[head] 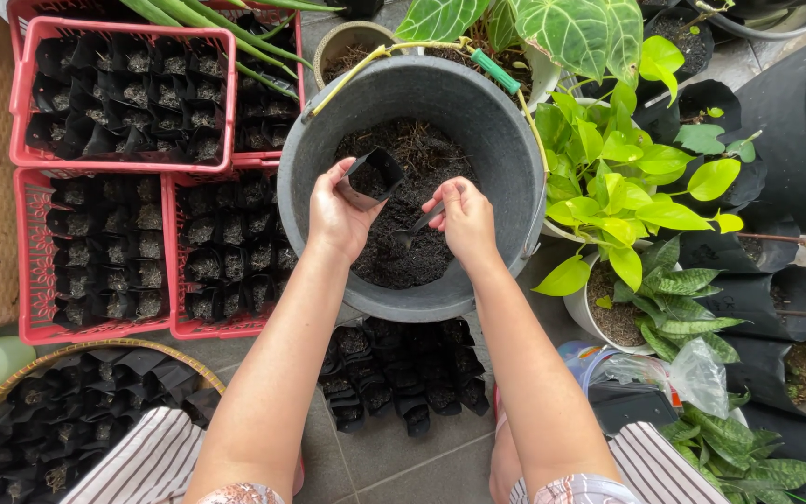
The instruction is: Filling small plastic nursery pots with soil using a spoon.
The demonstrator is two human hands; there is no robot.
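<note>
Down low, filled small black plastic grow bags [403, 373] lie in rows on the grey tiles. Up over the big grey plastic bucket [506, 140] of dark soil, the left hand [336, 217] pinches an open small black nursery bag [370, 177] by its rim. Just beside it, the right hand [464, 219] grips a small dark scoop [414, 227] dipping into soil. Beyond, 3 red plastic crates [28, 187] hold more filled bags.

Small black plastic bag [370, 177]: open mouth up, tilted, over soil at bucket's 10 o'clock. Spoon [414, 227]: dark, tip down in soil, near centre.
</note>
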